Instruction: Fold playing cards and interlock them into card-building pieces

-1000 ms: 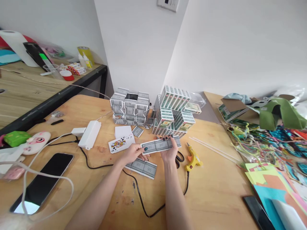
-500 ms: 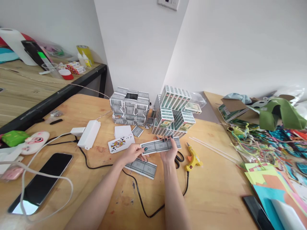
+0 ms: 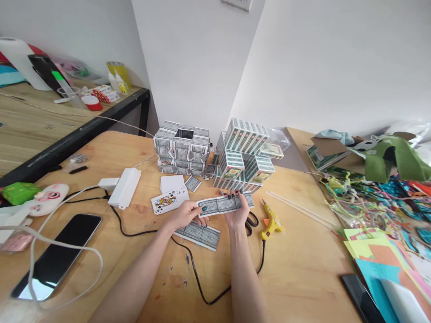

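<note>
Between my hands is a strip of joined playing cards, patterned backs facing up. My left hand pinches its left end, thumb on top. My right hand grips the right end, fingers over the far edge. Under the left fingers, a second card strip lies on the table. Loose playing cards, a queen on top, lie beyond my left hand. Scissors lie partly hidden beside my right wrist, and a yellow glue gun rests to their right.
Behind stand a hollow structure of cards and stacked card boxes. Glue sticks lie to the right, near coloured paper. A phone, a white power adapter and cables occupy the left; a black cord crosses in front.
</note>
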`<state>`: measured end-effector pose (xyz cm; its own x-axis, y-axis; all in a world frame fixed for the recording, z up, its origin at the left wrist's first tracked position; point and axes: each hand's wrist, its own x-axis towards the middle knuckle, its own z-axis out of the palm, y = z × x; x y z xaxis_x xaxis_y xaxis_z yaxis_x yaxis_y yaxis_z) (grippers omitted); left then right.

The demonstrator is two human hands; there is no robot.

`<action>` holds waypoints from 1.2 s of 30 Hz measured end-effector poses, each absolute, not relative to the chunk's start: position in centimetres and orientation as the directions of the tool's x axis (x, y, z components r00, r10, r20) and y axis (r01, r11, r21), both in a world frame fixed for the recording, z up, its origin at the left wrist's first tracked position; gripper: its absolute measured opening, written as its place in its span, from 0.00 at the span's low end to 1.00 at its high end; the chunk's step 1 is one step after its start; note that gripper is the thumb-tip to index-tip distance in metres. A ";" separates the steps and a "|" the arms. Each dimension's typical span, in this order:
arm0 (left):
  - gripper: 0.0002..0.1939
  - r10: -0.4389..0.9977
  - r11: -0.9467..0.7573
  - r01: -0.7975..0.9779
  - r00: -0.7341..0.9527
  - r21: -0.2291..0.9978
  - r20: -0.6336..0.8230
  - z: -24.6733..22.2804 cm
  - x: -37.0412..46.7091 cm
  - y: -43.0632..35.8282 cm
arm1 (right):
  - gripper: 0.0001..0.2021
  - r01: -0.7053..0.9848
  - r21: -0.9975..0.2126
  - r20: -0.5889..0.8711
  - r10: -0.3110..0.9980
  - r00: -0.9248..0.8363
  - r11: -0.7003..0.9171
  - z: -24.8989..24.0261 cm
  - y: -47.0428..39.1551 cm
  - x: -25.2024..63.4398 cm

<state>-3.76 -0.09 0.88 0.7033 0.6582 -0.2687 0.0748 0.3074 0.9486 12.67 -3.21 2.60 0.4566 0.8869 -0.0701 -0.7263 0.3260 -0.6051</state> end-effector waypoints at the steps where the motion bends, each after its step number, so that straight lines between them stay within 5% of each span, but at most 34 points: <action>1: 0.19 0.661 0.310 0.072 0.700 0.948 -0.269 0.9 -3.7 -0.1 | 0.04 -0.729 -0.601 -0.071 0.886 0.458 0.328 2.6 -3.2 12.5; 13: 0.15 0.727 0.287 -0.038 0.660 0.957 -0.192 0.3 -3.8 0.0 | 0.06 -0.728 -0.602 -0.096 0.876 0.474 0.328 2.6 -4.2 12.9; 19: 0.14 0.887 0.154 -0.132 0.454 0.979 -0.078 -0.2 -3.9 0.6 | 0.27 -0.795 -0.603 -0.211 0.950 0.231 0.060 3.4 -7.1 14.9; 22: 0.13 0.904 0.183 -0.170 0.416 0.968 -0.098 -0.4 -3.9 0.8 | 0.28 -0.766 -0.630 -0.272 0.960 0.066 -0.127 3.6 -8.1 15.9; 26: 0.13 0.913 0.240 -0.327 0.396 0.914 -0.098 -0.1 -4.2 0.9 | 0.22 -0.505 -0.834 -0.245 0.969 -0.024 -0.223 3.4 -8.8 16.2; 29: 0.22 0.910 0.273 -0.475 0.409 0.836 -0.064 0.4 -4.5 0.9 | 0.22 -0.224 -0.957 -0.193 0.981 0.009 -0.186 3.1 -8.9 15.4; 36: 0.29 0.887 0.399 -0.594 0.442 0.698 -0.130 0.9 -4.0 0.7 | 0.29 0.150 -0.988 -0.003 0.983 0.184 -0.031 2.0 -8.6 12.2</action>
<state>-3.98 0.70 0.89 0.4421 0.8875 -0.1303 -0.5944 0.3986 0.6985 12.22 -8.63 2.04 0.1838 0.9830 -0.0031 0.1502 -0.0312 -0.9882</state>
